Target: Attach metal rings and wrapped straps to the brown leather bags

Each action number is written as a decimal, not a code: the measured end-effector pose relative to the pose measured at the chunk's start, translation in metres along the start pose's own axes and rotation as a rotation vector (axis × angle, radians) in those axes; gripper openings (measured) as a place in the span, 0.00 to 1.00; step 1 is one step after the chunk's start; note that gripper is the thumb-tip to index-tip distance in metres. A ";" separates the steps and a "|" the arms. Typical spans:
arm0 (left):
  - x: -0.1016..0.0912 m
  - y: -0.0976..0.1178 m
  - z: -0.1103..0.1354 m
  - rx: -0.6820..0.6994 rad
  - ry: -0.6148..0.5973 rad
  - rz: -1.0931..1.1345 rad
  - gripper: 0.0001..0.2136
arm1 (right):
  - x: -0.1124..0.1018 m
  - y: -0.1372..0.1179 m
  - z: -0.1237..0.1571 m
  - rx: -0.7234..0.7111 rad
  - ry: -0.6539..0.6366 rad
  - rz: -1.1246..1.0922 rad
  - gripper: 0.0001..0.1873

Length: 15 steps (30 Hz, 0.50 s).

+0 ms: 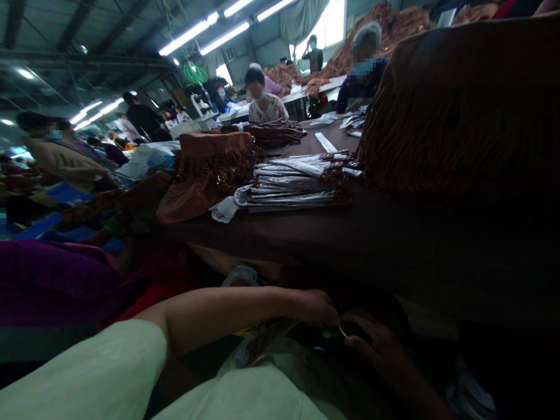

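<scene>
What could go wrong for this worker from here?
The small metal piece between the left hand and the right hand might slip and be hard to find in the dark lap below. The stack of plastic-wrapped straps on the table looks slippery, so a bump could perhaps slide it apart.

Head-worn camera, facing forward and down (only view), near the left hand [314, 307]
</scene>
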State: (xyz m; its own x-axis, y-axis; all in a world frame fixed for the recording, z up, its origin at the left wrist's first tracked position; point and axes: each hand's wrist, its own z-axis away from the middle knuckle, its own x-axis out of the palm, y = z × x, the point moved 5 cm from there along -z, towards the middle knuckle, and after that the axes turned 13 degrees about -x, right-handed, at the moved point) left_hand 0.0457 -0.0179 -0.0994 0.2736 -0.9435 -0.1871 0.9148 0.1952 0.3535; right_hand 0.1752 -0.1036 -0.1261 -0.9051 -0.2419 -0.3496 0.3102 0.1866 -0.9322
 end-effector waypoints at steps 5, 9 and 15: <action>-0.006 -0.003 0.004 -0.008 -0.086 -0.064 0.16 | 0.003 0.002 0.002 0.007 0.010 0.003 0.19; -0.008 0.001 0.008 0.012 -0.132 -0.102 0.13 | 0.003 -0.001 0.000 0.014 0.016 0.015 0.17; -0.006 0.004 0.012 0.009 -0.215 -0.208 0.06 | 0.007 -0.006 -0.001 -0.031 -0.011 0.042 0.15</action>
State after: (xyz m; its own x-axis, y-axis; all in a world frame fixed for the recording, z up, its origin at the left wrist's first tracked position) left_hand 0.0445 -0.0151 -0.0856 0.0103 -0.9983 -0.0580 0.9418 -0.0098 0.3361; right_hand 0.1670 -0.1052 -0.1231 -0.8883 -0.2432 -0.3896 0.3388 0.2257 -0.9134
